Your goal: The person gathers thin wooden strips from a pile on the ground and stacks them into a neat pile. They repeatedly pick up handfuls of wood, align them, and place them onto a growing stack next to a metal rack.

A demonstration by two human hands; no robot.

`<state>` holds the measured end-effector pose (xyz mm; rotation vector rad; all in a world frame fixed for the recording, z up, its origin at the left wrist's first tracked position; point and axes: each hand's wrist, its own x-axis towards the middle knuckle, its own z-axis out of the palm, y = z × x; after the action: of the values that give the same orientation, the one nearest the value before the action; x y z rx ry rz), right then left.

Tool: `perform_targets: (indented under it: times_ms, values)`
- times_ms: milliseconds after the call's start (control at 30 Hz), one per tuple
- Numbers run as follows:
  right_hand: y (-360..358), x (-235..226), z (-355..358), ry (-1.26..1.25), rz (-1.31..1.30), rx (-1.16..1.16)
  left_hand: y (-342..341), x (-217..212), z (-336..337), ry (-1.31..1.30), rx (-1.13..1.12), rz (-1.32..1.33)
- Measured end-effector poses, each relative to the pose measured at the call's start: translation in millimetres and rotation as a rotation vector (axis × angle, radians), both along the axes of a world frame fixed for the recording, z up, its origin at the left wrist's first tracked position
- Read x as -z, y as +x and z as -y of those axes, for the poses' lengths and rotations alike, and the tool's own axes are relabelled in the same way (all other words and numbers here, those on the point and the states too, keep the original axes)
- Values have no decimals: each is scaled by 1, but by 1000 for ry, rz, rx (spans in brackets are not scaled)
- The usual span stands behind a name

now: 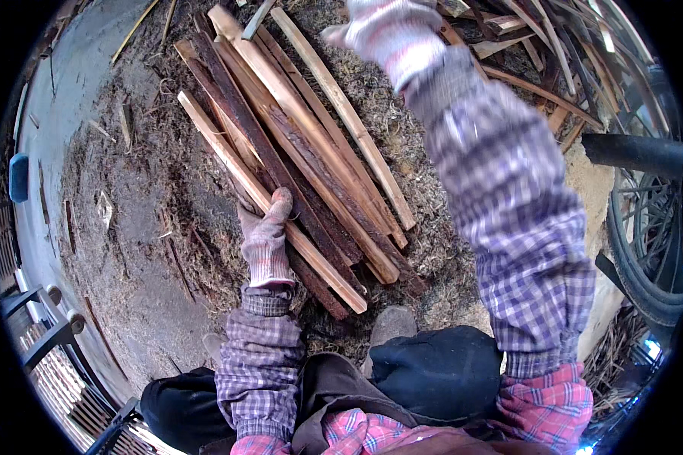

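A bundle of long, rough wood strips lies slantwise on the ground before me, some pale, some with dark bark. My left hand, in a knitted work glove, grips the pale strip along the bundle's left side, its thumb over the top and its other fingers behind. At the far side, my right hand reaches out, also gloved and smeared by motion. It is nearest the far ends of the strips and a loose wood pile; whether it holds anything is unclear.
A heap of split wood pieces lies at the far right. Beside it stand a spoked wheel and a dark tube. Shavings and bark litter cover the ground. A dark slatted frame stands at the left.
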<state>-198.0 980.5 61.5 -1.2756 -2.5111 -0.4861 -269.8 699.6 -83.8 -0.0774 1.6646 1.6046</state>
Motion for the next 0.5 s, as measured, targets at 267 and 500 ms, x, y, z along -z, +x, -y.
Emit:
perform_targets:
  times_ms: [267,500]
  values:
    - [44,46,-99,-504,112,596,3,-11,0,-38,-57,33]
    - [58,75,-121,-590,157,380,12,-26,-11,-92,-3,-72]
